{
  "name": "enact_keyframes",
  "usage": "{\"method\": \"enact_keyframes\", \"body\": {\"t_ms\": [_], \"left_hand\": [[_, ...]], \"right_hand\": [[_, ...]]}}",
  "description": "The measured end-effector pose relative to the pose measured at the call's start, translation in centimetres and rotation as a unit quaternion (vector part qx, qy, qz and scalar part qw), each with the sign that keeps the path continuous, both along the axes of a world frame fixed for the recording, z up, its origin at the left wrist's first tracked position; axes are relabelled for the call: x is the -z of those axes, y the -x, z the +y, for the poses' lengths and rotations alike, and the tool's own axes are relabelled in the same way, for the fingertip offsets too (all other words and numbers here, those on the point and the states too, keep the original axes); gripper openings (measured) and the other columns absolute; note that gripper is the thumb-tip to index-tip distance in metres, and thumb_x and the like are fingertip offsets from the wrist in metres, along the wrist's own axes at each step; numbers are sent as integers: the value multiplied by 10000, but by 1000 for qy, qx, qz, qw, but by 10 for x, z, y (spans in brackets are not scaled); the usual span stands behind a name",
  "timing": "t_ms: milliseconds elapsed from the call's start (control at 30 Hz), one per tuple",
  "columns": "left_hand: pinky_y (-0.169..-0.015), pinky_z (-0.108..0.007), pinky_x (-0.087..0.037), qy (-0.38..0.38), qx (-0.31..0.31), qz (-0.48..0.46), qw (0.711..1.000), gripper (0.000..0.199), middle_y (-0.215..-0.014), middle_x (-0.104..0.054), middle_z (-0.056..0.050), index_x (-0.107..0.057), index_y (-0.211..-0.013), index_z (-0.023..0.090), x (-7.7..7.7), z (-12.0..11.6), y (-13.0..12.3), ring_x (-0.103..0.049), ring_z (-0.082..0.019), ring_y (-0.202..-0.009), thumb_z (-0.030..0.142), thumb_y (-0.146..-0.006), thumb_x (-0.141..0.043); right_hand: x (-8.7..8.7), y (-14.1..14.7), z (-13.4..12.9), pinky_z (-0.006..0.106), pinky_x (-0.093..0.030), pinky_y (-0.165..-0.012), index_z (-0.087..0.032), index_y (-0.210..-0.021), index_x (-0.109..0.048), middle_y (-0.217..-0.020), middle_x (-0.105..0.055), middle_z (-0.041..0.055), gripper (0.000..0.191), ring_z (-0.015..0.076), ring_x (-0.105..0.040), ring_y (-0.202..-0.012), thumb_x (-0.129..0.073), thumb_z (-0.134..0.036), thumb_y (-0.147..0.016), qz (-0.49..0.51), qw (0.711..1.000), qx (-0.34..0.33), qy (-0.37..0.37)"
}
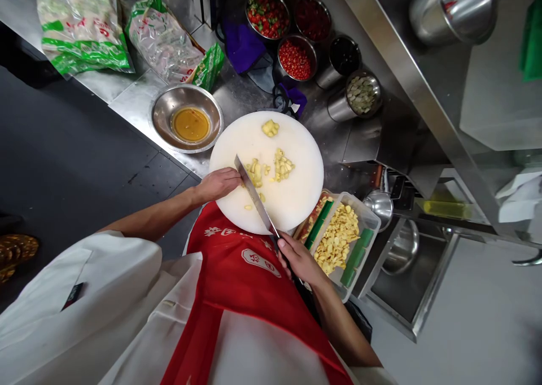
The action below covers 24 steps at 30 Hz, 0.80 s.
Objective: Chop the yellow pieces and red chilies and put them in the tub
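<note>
My right hand (298,256) is wrapped round the dark handle of a kitchen knife (254,194), its broad blade slanting across a round white cutting board (231,134). At the blade's left side, my left hand (221,183) has its fingers curled and pressed together; what lies beneath the fingertips is hidden. Sliced ginger (255,173) lies just right of the blade. Beside it sits a second pile of ginger slices (282,166), and an uncut-looking ginger piece (270,128) rests near the far edge. A few loose slices are scattered close to the blade.
A steel bowl (158,117) of brown liquid stands left of the board. Behind are plastic bags (84,26) and steel pots of chopped red chillies (297,59). At right, a clear container (367,213) holds yellow slices, close to a sink (417,294).
</note>
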<state>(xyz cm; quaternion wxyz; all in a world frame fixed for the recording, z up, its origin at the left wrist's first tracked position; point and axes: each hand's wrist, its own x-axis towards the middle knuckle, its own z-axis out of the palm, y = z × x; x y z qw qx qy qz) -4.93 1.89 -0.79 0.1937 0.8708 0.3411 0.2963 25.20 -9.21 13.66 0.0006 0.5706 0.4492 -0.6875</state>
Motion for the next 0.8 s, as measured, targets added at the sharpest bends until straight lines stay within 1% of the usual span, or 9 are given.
{"method": "enact_keyframes", "body": {"t_ms": [133, 200, 233, 333, 500, 600, 633, 700, 800], "left_hand": [[-949, -339, -545, 3, 16, 6, 1000, 271, -1064, -717, -83, -688, -1060, 178, 2, 1, 0, -643, -175, -1035, 241, -1017, -428], [-935, -341, -547, 2, 11, 15, 1000, 275, -1065, -717, -88, -691, -1057, 175, 2, 0, 0, -645, -179, -1019, 248, -1017, -429], [-916, -339, -551, 2, 2, 20, 1000, 279, -1058, -717, -90, -694, -1051, 174, 2, 0, 0, -647, -180, -1001, 252, -1017, -428], [-866, -325, -557, 6, -18, 29, 999, 292, -1044, -715, -87, -699, -1037, 179, 1, -2, -1, -649, -177, -957, 266, -1020, -421], [-864, -319, -549, 5, -32, 28, 999, 284, -1048, -716, -79, -699, -1013, 177, 2, -4, -2, -649, -172, -958, 274, -1018, -432], [-865, -323, -549, 13, -33, 19, 999, 287, -1046, -716, -80, -696, -1018, 177, 4, -4, -2, -649, -173, -959, 278, -1019, -428], [-866, -326, -549, 18, -32, 18, 999, 293, -1047, -715, -82, -696, -1021, 178, 4, -4, -2, -649, -174, -961, 284, -1021, -422], [-875, -333, -550, 25, -26, 22, 999, 308, -1056, -713, -86, -696, -1031, 179, 5, -3, -1, -650, -177, -967, 292, -1024, -409], [-898, -341, -548, 24, -11, 33, 999, 315, -1070, -712, -92, -697, -1034, 178, 6, -3, 1, -650, -180, -986, 288, -1025, -402]], "right_hand": [[31, 28, 26, 207, -384, -400, -180, -1404, -486, -547, -470, -85, 584, 85, -427, -358, -368, -582, -996, 28, 998, -1, -48], [39, 35, 37, 203, -373, -396, -166, -1380, -498, -560, -468, -86, 576, 82, -423, -361, -381, -575, -992, 42, 998, 9, -53], [39, 35, 40, 201, -367, -390, -166, -1372, -503, -568, -469, -86, 570, 81, -424, -363, -388, -574, -991, 47, 997, 13, -51], [29, 24, 39, 205, -372, -377, -186, -1370, -503, -573, -478, -84, 564, 87, -434, -364, -412, -586, -982, 54, 998, 12, -36], [-1, -11, 16, 214, -386, -361, -220, -1358, -510, -571, -501, -78, 592, 95, -450, -360, -436, -645, -953, 30, 999, 14, 10], [-6, -22, 10, 209, -378, -350, -201, -1356, -505, -564, -501, -83, 611, 96, -460, -355, -432, -653, -951, 25, 999, 0, 20], [-4, -21, 12, 204, -373, -349, -199, -1347, -505, -564, -502, -86, 605, 94, -464, -353, -427, -652, -953, 25, 999, -3, 21], [8, -13, 19, 192, -364, -352, -195, -1263, -533, -561, -503, -92, 562, 84, -463, -345, -414, -651, -957, 32, 999, -8, 16], [35, 9, 34, 183, -360, -354, -198, -1035, -539, -560, -499, -96, 489, 68, -450, -335, -415, -663, -949, 67, 998, -3, -10]]}}
